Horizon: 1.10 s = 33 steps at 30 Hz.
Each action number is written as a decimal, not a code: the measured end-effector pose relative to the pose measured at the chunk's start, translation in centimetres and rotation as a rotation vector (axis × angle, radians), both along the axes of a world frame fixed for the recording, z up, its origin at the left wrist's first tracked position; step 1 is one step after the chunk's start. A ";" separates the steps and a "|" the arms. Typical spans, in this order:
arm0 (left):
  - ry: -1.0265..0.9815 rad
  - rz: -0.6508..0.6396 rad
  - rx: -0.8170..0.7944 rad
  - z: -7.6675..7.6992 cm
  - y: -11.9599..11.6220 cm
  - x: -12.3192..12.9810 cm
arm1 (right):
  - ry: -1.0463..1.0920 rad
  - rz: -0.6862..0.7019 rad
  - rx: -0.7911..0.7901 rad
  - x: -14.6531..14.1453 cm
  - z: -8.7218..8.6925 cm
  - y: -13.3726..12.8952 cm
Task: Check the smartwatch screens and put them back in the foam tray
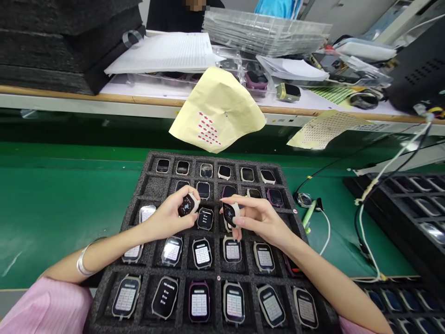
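Holding one smartwatch in each hand over a compartmented foam tray

Curled nearly closed, the left hand point(172, 211) grips the left-hand watch point(187, 205) by its edges between thumb and fingers, its dark screen showing. The right hand point(264, 218) pinches the right-hand watch point(230, 214) between thumb and fingers, the hand only partly closed; its dark face is turned toward the left hand, the light casing toward the right palm.

Both hands are over the black foam tray point(150, 186). Between them, just beside the left thumb, a lit watch point(205, 219) lies in its compartment. Nearer the wearer than both hands, rows of watches lie in the tray, many with pale grid-like screens, among them a purple-cased watch point(199, 301). Just beyond the right hand's knuckles lies another purple watch point(275, 197).

Up the arm from the left hand sits a silver bracelet point(82, 262). Beyond both hands, a yellow sheet point(222, 102) with red arrow stickers hangs from the shelf edge point(139, 99). Right of the right hand, a cable point(327, 232) lies on the green tabletop point(347, 241).
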<state>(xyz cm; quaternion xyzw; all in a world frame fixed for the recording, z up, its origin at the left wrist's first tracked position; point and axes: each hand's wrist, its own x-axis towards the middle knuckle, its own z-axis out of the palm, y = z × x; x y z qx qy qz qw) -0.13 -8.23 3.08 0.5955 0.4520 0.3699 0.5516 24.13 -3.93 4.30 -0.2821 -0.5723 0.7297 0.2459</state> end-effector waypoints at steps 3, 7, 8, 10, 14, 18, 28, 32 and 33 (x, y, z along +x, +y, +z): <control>-0.002 -0.011 0.005 0.0 0.0 0.0 | -0.001 0.000 0.000 0.0 0.0 0.0; -0.039 -0.003 -0.008 0.1 0.1 0.1 | 0.007 0.004 -0.003 -0.1 -0.3 0.1; -0.037 0.008 -0.006 0.1 0.1 0.2 | -0.001 -0.002 0.000 -0.1 -0.3 0.1; -0.031 0.025 0.003 0.1 0.2 0.2 | -0.023 -0.032 0.008 -0.3 -0.3 0.0; -0.026 0.026 -0.009 -0.1 0.2 0.1 | -0.059 -0.105 0.031 -0.3 0.0 -0.1; 0.026 0.058 0.011 -0.2 0.1 -0.1 | -0.055 -0.162 0.058 0.0 0.2 0.1; 0.013 0.110 0.037 -0.1 0.3 -0.1 | 0.005 -0.171 0.042 0.5 0.2 0.4; -0.028 0.111 0.061 0.0 -0.1 -0.2 | 0.041 -0.161 0.022 0.5 0.2 0.2; -0.034 0.101 0.071 0.0 -0.2 -0.3 | 0.057 -0.152 0.015 0.5 0.3 0.2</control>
